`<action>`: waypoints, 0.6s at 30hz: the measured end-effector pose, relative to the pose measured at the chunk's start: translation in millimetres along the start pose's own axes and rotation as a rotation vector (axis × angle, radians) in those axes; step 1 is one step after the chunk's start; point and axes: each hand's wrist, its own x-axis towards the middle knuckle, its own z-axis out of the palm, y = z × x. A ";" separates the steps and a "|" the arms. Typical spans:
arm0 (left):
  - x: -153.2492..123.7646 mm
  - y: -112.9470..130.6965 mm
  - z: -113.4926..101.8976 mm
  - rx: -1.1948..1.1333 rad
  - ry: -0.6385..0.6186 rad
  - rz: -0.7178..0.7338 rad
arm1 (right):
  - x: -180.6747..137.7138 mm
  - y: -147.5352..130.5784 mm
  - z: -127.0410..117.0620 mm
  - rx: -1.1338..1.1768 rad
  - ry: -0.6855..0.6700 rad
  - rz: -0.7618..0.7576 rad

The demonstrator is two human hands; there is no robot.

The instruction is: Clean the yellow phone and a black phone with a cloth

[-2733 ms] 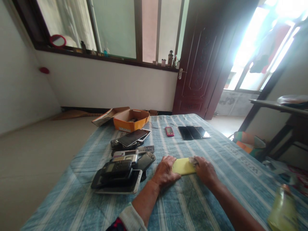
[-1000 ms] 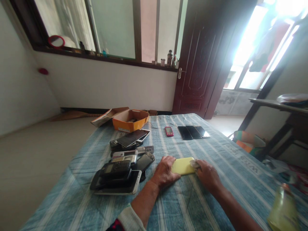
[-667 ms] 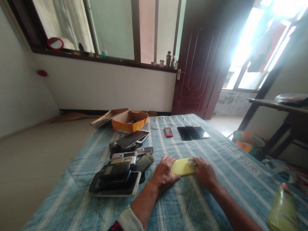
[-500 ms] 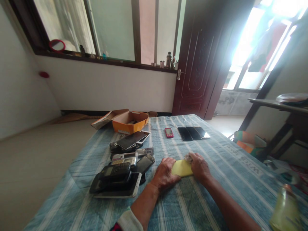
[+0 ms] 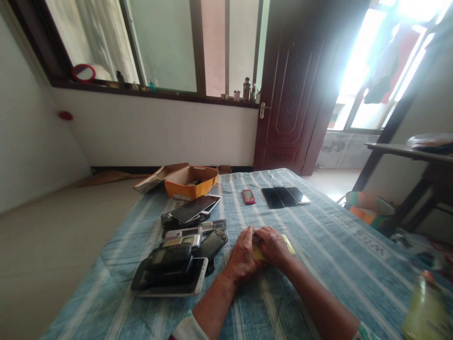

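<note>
A flat yellow phone or phone case [image 5: 289, 244] lies on the striped blue cloth [image 5: 304, 302], mostly covered by my hands. My left hand [image 5: 242, 255] grips its left end. My right hand [image 5: 272, 245] lies across its top, fingers curled close to my left fingers, around a crumpled pale cloth [image 5: 257, 240]; little of this wad shows. To the left sits a pile of old phones, with a black phone [image 5: 170, 259] on top of a white-edged tablet or large phone [image 5: 194, 283]. A slider-like dark phone [image 5: 212, 243] leans at the pile's near right side.
Beyond my hands lie a small red phone [image 5: 248, 196] and several dark phones in a row [image 5: 283, 197]. An open orange box [image 5: 191, 189] stands at the far left, its lid folded back. A spray-like bottle with yellowish liquid [image 5: 425, 307] is at the right edge.
My right hand has slid left along the yellow phone with the crumpled cloth, from its right end to beside my left hand. The phone's right end now shows.
</note>
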 end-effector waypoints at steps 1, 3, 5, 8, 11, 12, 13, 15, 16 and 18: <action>0.1 -1.1 0.6 -0.010 -0.002 0.000 | 0.3 0.6 0.0 0.023 0.007 -0.015; 0.1 -3.3 0.9 -0.021 -0.006 0.009 | 2.0 2.1 1.1 0.078 0.016 -0.051; 0.2 -5.4 1.0 -0.028 -0.006 0.025 | 4.8 2.8 4.3 0.132 0.015 -0.084; 0.4 -8.2 1.5 -0.027 0.014 0.033 | 9.6 1.3 11.6 0.176 0.006 -0.114; 0.9 -8.5 1.5 0.001 0.031 0.013 | 11.2 -1.7 17.0 0.164 0.007 -0.122; 1.1 -8.0 1.2 0.013 0.031 0.004 | 10.6 -2.5 17.6 0.149 0.007 -0.123; 1.2 -7.2 0.7 0.027 0.026 -0.003 | 9.6 -3.3 17.5 0.134 0.006 -0.123; 1.2 -5.0 -0.5 0.057 0.017 -0.013 | 6.8 -4.2 15.6 0.106 0.000 -0.119; 1.1 -3.8 -1.2 0.074 0.018 -0.019 | 5.4 -4.4 14.2 0.095 -0.003 -0.115; 0.8 -1.1 -2.7 0.106 0.029 -0.026 | 3.4 -4.1 10.8 0.086 -0.015 -0.112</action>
